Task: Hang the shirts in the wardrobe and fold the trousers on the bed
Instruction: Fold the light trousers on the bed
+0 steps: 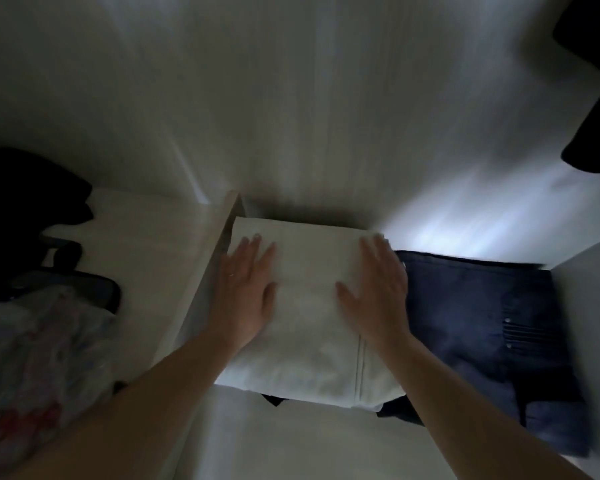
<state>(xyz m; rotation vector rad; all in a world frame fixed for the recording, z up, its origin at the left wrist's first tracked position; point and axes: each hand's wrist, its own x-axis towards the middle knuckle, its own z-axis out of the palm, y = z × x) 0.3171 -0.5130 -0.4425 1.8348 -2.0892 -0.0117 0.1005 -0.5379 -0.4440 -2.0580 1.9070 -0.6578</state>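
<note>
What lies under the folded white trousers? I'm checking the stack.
A dark fabric edge pokes out beneath the white trousers at the near side. How far it extends is covered. Both hands, left and right, rest flat on top.

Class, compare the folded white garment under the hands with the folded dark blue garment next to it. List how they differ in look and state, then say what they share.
Colour: the white garment is pale, while the dark blue garment is navy with small studs.
Contact: the left hand and right hand lie flat on the white one; the blue one is untouched.
Position: the white one lies left, against a white divider panel; the blue one lies right.
Shared: both are folded, side by side.
</note>
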